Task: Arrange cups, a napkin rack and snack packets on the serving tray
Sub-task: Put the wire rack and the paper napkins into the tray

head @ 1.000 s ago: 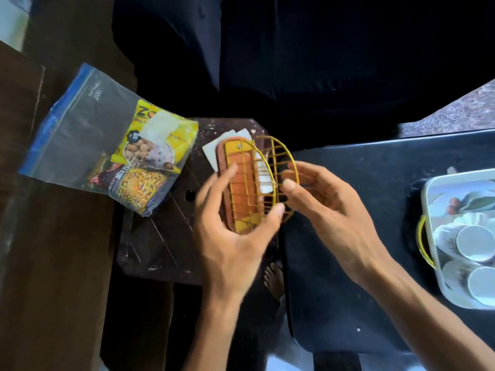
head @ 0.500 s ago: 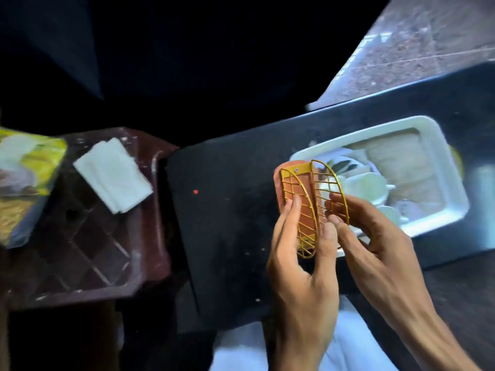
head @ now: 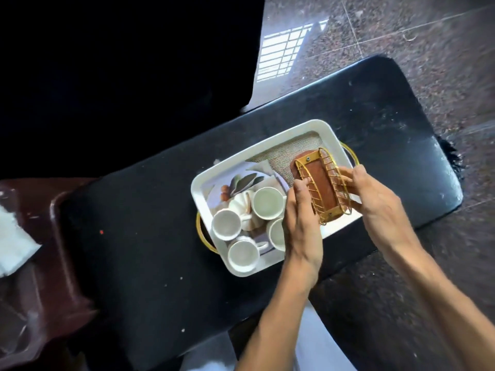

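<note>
A white serving tray (head: 278, 141) with gold handles lies on a black table (head: 150, 236). Several white cups (head: 267, 203) stand in the tray's left half. The napkin rack (head: 324, 187), gold wire sides on a brown wooden base, is at the tray's right end, upright, its base at or just above the tray floor. My left hand (head: 301, 212) grips its left wire side and my right hand (head: 375, 196) grips its right side. The rack holds no napkins. A stack of white napkins (head: 13, 245) lies on a brown plastic stool (head: 53, 290) at the far left. No snack packets are in view.
The black table runs diagonally across the view, with tiled stone floor (head: 401, 36) beyond it and to the right. The brown stool adjoins the table's left end. A dark shape fills the upper left.
Both hands carried the napkin rack rightward from the stool to the tray and turned it upright at the tray's right end. The view swung right, so the snack packets left the frame.
</note>
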The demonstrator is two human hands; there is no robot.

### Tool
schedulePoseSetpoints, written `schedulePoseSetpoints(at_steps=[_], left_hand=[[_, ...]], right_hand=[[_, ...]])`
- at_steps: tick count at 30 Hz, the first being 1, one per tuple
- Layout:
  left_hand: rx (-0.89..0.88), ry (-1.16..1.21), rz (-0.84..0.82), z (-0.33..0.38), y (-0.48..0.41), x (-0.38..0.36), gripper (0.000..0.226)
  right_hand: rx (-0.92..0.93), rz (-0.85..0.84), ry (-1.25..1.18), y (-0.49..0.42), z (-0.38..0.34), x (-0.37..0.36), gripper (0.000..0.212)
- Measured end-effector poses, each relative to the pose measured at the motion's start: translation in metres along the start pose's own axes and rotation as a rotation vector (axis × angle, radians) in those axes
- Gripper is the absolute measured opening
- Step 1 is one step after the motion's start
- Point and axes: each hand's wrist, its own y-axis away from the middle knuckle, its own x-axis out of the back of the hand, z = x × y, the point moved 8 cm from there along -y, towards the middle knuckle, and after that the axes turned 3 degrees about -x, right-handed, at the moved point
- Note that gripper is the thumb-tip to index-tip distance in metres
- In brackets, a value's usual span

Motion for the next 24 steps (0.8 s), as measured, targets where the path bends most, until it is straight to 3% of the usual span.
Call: schedulePoseSetpoints(at_steps=[4, 15, 21, 24], left_hand=[[0.069, -0.026, 0.004, -0.017, -0.026, -0.009, 0.059], [0.191, -0.073, 0.032, -0.048, -0.039, -0.014, 0.066], [0.128, -0.135, 0.044, -0.049, -0.036, -0.009, 0.098], [0.088, -0.168, 0.028, -0.034, -0.03, -0.003, 0.064]], right_hand=[[-0.071, -0.057, 0.02, -0.025, 0.016, -0.001, 0.041], [-0.111, -0.069, 0.066, -0.048, 0.055, 0.004, 0.044], [-0.09, -0.069, 0.157, -0.049, 0.053, 0.003, 0.041], [0.021, -0.033, 0.313, -0.044, 0.042, 0.003, 0.051]])
